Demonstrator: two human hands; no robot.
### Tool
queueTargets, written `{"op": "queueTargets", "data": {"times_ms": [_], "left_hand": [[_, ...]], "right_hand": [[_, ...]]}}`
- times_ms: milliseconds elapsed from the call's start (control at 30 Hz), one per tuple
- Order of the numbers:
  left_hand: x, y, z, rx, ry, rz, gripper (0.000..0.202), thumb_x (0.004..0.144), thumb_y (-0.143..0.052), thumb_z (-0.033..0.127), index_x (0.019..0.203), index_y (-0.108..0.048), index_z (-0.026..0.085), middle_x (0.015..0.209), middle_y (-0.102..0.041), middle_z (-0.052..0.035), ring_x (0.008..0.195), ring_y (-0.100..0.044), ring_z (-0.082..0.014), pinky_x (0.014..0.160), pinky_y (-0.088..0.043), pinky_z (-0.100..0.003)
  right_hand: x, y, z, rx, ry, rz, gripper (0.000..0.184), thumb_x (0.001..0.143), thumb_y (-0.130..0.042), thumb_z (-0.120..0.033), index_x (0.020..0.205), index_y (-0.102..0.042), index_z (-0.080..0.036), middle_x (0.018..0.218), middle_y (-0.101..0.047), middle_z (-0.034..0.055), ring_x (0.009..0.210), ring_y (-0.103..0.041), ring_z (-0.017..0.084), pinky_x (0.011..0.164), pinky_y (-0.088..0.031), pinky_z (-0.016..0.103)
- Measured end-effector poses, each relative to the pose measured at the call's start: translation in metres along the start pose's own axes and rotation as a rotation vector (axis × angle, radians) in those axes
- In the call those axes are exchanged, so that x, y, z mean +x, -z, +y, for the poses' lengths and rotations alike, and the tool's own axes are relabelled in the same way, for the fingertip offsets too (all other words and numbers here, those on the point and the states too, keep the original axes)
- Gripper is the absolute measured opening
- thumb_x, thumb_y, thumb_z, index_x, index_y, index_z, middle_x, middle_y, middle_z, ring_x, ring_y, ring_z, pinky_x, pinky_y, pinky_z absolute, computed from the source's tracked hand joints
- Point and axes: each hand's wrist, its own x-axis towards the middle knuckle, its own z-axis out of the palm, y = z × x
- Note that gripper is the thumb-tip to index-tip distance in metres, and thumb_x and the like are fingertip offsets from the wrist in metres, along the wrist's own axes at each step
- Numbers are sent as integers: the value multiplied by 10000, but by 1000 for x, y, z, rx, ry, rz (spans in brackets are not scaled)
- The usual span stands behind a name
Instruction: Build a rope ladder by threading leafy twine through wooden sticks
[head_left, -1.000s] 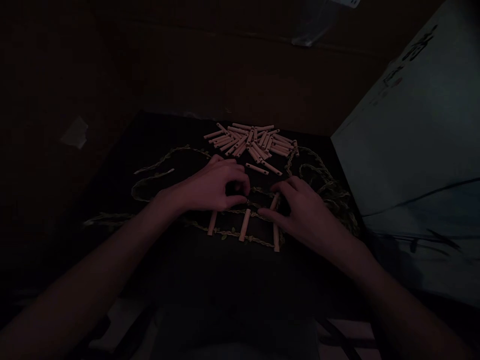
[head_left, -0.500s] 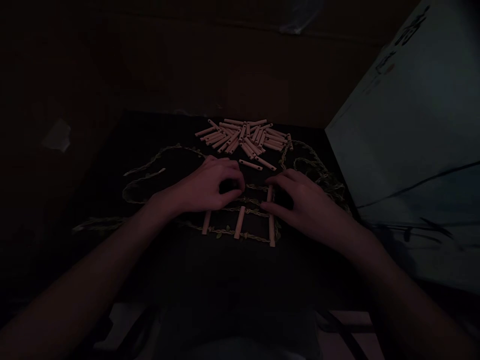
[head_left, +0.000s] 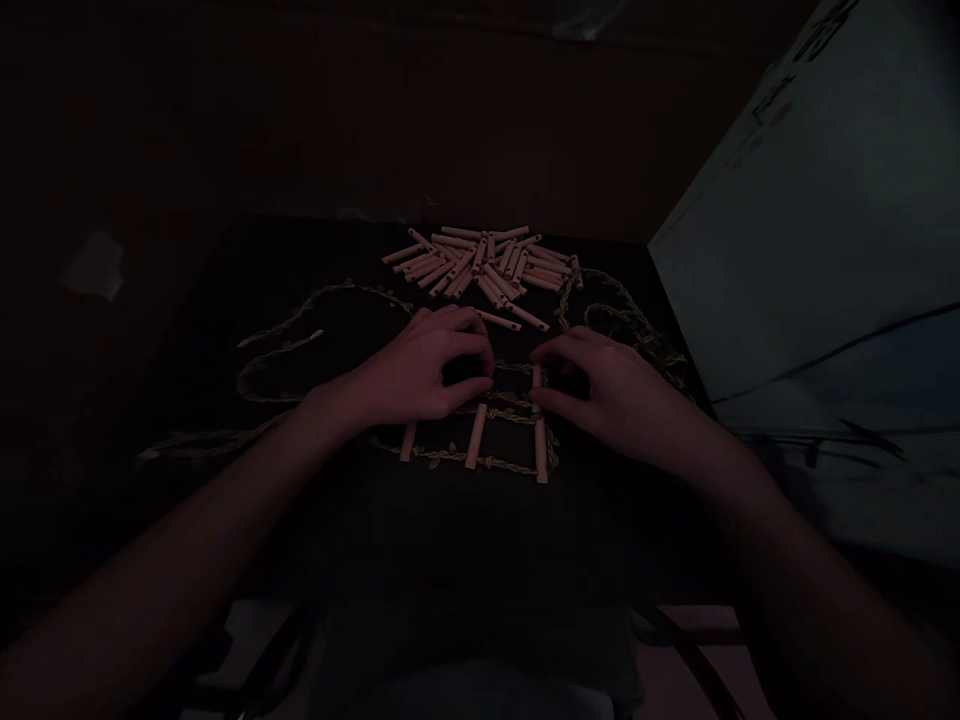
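Note:
A small rope ladder lies on the dark table, with wooden rungs [head_left: 475, 437] strung between braided green cords [head_left: 450, 458] that carry little leaves. My left hand [head_left: 442, 365] is over its upper left part, fingertips and thumb curled close together by the cords; what they pinch is hidden. My right hand [head_left: 592, 380] has thumb and fingers closed at the upper end of a wooden dowel [head_left: 537, 374], in line with the ladder's right end rung [head_left: 541, 455]. Another rung [head_left: 407, 442] is partly covered by my left hand.
Behind my hands is a pile of drilled wooden dowels [head_left: 457, 262], with a loose dowel [head_left: 527, 318] in front. Loose braided cord [head_left: 285, 325] loops at the left, and more cord [head_left: 622, 315] bunches at the right. A pale panel [head_left: 810, 250] borders the table's right side.
The view has shifted slightly, so everything sits a little higher. My right thumb has moved a bit to the right against the dowel; my left hand has moved slightly toward it.

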Motion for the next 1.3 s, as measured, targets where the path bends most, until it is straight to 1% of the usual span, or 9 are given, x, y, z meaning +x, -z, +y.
{"op": "queueTargets", "data": {"times_ms": [67, 267, 367, 600, 800, 900, 1033, 1133, 1300], "left_hand": [[0, 0, 1, 3, 3, -9, 125, 927, -630, 312, 949, -709, 218, 1144, -592, -44, 1138, -561, -235, 1005, -375, -425], [1, -3, -3, -2, -5, -14, 164, 918, -628, 361, 934, -714, 223, 1143, -598, -46, 1124, -564, -247, 983, -364, -428], [0, -4, -3, -8, -4, -16, 160, 915, -628, 362, 932, -712, 227, 1142, -599, -39, 1116, -566, -240, 980, -363, -419], [1, -5, -2, -11, -18, -9, 144, 918, -612, 325, 933, -710, 220, 1142, -611, -41, 1099, -578, -239, 981, -375, -413], [2, -4, -4, -3, -30, 65, 140, 933, -585, 268, 972, -687, 182, 1082, -601, -58, 1031, -591, -211, 912, -435, -354], [2, -4, -4, -18, -63, 76, 109, 910, -600, 209, 968, -689, 189, 1095, -602, -59, 1057, -587, -209, 930, -437, -343], [1, -6, -3, -13, -87, 55, 139, 907, -587, 163, 932, -715, 211, 1138, -622, -52, 1120, -581, -215, 964, -409, -360], [1, -5, -2, -1, -77, 35, 167, 911, -579, 171, 930, -737, 219, 1139, -641, -51, 1115, -587, -224, 971, -394, -383], [1, -3, -2, 55, -74, 35, 134, 891, -606, 192, 949, -725, 214, 1138, -641, -52, 1118, -586, -234, 962, -385, -390]], "right_hand": [[0, 1, 1, -5, -4, -10, 280, 913, -689, -285, 1167, -655, -175, 1155, -650, 76, 1058, -637, 236, 897, -491, 365], [-1, 0, 3, -28, 21, 16, 265, 909, -683, -311, 1141, -657, -184, 1121, -644, 76, 1035, -638, 243, 860, -493, 362], [-2, 0, 3, -32, 26, 12, 266, 914, -671, -317, 1142, -654, -182, 1128, -644, 78, 1049, -636, 243, 882, -495, 367], [-3, 1, 4, -31, 15, -11, 281, 917, -657, -336, 1159, -643, -194, 1157, -648, 76, 1075, -634, 250, 903, -492, 382], [-2, 1, 3, -28, 4, -12, 274, 907, -667, -326, 1150, -647, -202, 1153, -654, 80, 1063, -637, 255, 881, -494, 378], [-2, 0, 4, -27, 13, -7, 270, 906, -666, -332, 1143, -648, -205, 1149, -659, 86, 1051, -639, 260, 876, -493, 383], [-2, 0, 5, -38, 22, -8, 266, 906, -659, -332, 1142, -648, -209, 1145, -660, 84, 1038, -641, 259, 875, -492, 386], [-2, 0, 5, -43, 19, -14, 269, 905, -658, -327, 1145, -648, -206, 1145, -656, 81, 1052, -640, 259, 873, -494, 381], [-2, -1, 5, -39, 16, -12, 277, 911, -661, -335, 1151, -643, -198, 1149, -655, 76, 1068, -637, 256, 879, -494, 381]]}}
